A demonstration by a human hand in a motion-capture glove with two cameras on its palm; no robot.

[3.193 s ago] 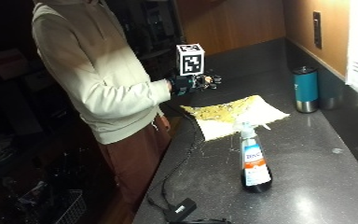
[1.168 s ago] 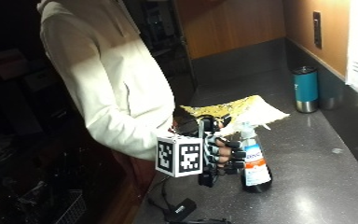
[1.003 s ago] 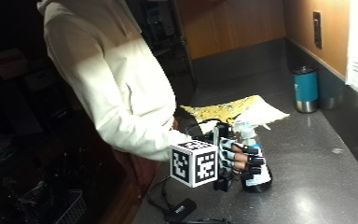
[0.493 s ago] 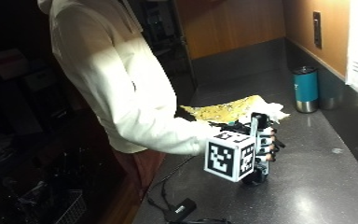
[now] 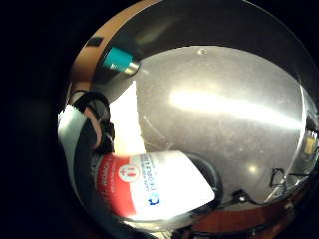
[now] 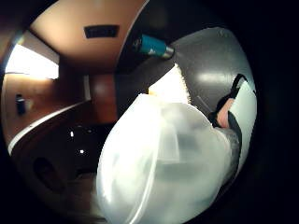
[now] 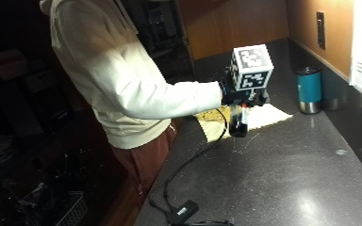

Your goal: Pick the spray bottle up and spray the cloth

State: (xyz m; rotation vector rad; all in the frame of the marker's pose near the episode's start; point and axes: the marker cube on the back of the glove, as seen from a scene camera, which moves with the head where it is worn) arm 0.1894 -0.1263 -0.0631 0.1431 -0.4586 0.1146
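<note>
In the outside view my gloved right hand [image 7: 241, 94] grips the spray bottle [image 7: 238, 121] near its top and holds it lifted off the dark counter [image 7: 281, 174]. The bottle hangs upright at the near edge of the yellow-and-white cloth [image 7: 270, 115], which lies flat on the counter. In the little finger side palm view the bottle's red and white label [image 5: 149, 185] fills the area close to the palm, with the cloth [image 5: 128, 124] beyond it. The thumb side palm view shows the bottle's pale upper body [image 6: 163, 163] close up and the cloth [image 6: 170, 86] behind it.
A teal tumbler [image 7: 309, 89] stands past the cloth by the back wall, also visible as the tumbler [image 5: 119, 59] and tumbler [image 6: 152, 45]. A black cable runs to a small black box [image 7: 184, 209] at the counter's front edge. The person stands at the counter's left edge.
My hand came down from the cloth to the bottle standing on the counter, closed round it, and has lifted it up and back toward the cloth.
</note>
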